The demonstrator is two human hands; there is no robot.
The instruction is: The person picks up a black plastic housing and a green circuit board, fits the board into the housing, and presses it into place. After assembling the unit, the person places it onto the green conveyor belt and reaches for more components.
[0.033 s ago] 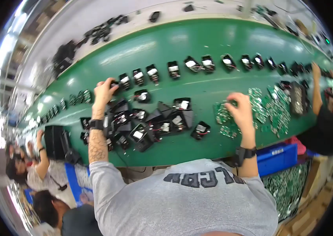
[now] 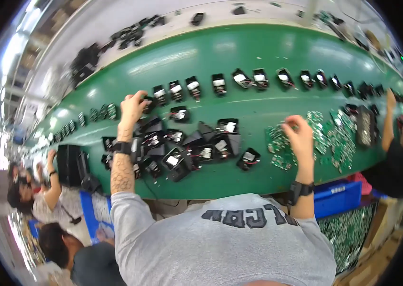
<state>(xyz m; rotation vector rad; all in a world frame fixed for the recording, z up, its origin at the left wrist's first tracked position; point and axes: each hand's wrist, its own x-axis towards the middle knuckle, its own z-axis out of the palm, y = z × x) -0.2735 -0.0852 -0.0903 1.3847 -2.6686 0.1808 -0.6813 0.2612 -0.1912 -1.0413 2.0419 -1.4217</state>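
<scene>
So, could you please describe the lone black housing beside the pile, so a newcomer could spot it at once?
On the long green table, find the jumbled pile of black housings. Just right of it, before the scattered green circuit boards, lies an open black housing with a white patch inside. Unlike those in the pile, it touches no other housing.

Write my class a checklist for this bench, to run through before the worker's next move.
1. Left hand at the black housing ending the row: ok.
2. Left hand's grip on it firm: cannot tell; fingers hide the contact.
3. Right hand at the green circuit boards: ok.
4. Right hand holding a board: cannot tell; too small to see.
5. Central pile of black housings sorted: not ok, jumbled together.
6. Boards neatly stacked: not ok, loosely heaped.
</scene>
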